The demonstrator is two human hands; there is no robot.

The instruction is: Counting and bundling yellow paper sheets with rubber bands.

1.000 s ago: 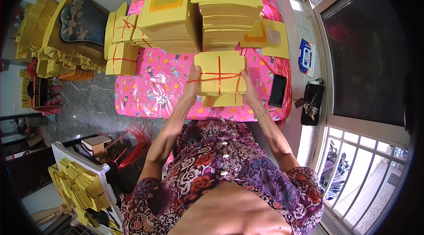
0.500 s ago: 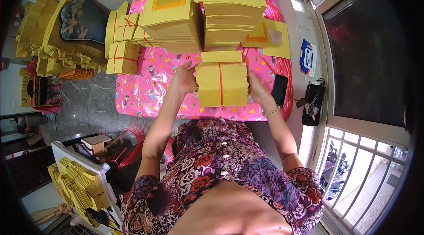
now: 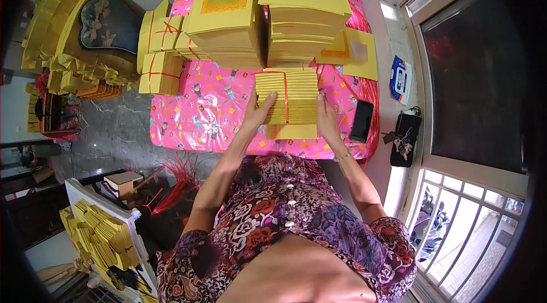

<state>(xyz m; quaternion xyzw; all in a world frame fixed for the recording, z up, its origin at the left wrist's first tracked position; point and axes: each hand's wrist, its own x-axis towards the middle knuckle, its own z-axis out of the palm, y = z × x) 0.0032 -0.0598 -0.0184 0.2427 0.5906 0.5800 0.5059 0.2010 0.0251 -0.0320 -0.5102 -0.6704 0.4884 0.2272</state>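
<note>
Between my two hands is a bundle of folded yellow paper (image 3: pixel 299 98), tied down its middle with a red plastic strip (image 3: pixel 286 95). Its ridged folded edges face up. My left hand (image 3: pixel 259 112) is closed on the left side, thumb on top of the folds. Against the right side presses my right hand (image 3: pixel 327 116), with a beaded bracelet at the wrist. A flat yellow piece (image 3: pixel 292 131) shows at the bundle's near edge; whether it is joined to the bundle I cannot tell. Tall stacks of yellow sheets (image 3: pixel 228 23) stand just beyond.
A pink patterned plastic cover (image 3: pixel 199 115) lies over the table. Smaller tied bundles (image 3: pixel 161 75) sit at its left. A black phone (image 3: pixel 362 120) rests at the right, near red strips. Beyond are a windowsill with keys (image 3: pixel 403 146) and a barred window (image 3: pixel 464 212).
The bundle has turned between my hands, so its ridged folds now face up. The flat yellow piece shows at the near edge instead of the far one. My left thumb has come onto the folds.
</note>
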